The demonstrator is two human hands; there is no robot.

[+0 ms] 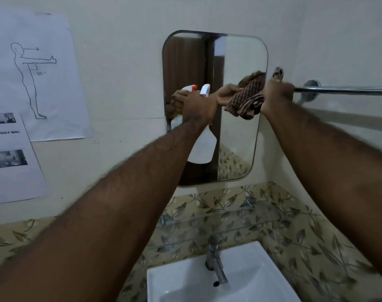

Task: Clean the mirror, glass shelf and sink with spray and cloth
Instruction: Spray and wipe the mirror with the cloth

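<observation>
spray bottle point(202, 147) in left hand point(198, 105), cloth point(245, 99) in right hand point(277, 94).

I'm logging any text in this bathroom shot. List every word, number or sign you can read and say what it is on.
"90°": printed beside the angle mark on the body-posture drawing, on the upper paper sheet taped to the wall.
A dark line of print on the lower paper sheet, between its photos: too blurred to read.
Spray bottle in the left hand: no label visible.
Striped cloth in the right hand: no text.
</observation>
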